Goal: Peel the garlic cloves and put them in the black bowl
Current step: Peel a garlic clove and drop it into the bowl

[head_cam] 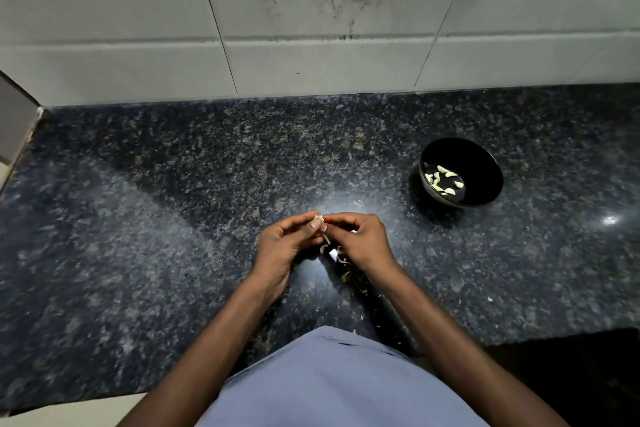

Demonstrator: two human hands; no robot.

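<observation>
A small garlic clove [319, 218] is pinched between the fingertips of my left hand [282, 244] and my right hand [362, 243], a little above the dark granite counter [173, 218]. Both hands meet at the counter's middle, fingers curled round the clove. Pale strips of garlic skin [334, 253] lie on the counter just under my hands. The black bowl [483, 163] stands to the right and farther back, with several peeled pale cloves [445, 178] inside it.
A tiled wall [311, 28] rises behind the counter. Small skin flakes [490, 299] are scattered near the front edge. A grey block [15, 121] stands at the far left. My blue shirt [329, 385] fills the bottom of the view.
</observation>
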